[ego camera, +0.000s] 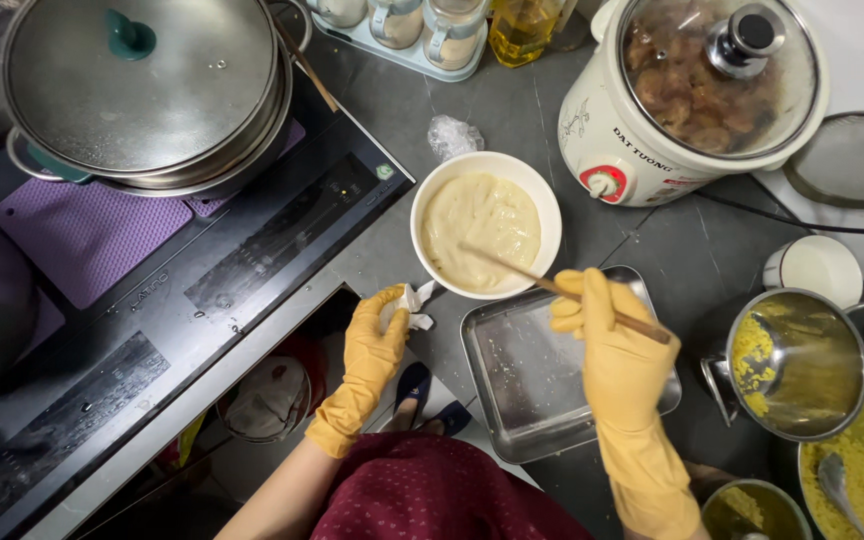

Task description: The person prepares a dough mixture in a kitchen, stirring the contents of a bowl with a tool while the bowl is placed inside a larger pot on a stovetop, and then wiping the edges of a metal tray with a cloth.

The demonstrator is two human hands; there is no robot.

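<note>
Both my hands wear yellow rubber gloves. My right hand [607,335] grips wooden chopsticks [512,268] whose tips rest in pale creamy batter inside a white bowl [544,205] on the dark counter. My left hand [377,335] pinches a crumpled white tissue [414,305] right beside the bowl's near rim. An empty square metal tray [522,385] lies just below the bowl, under my right forearm.
A large lidded steel pot [142,90] sits on the black cooktop [152,330] at left. A white slow cooker [692,95] with a glass lid stands behind the bowl. Steel pots [802,365] with yellow mash crowd the right. Jars and an oil bottle [522,28] line the back.
</note>
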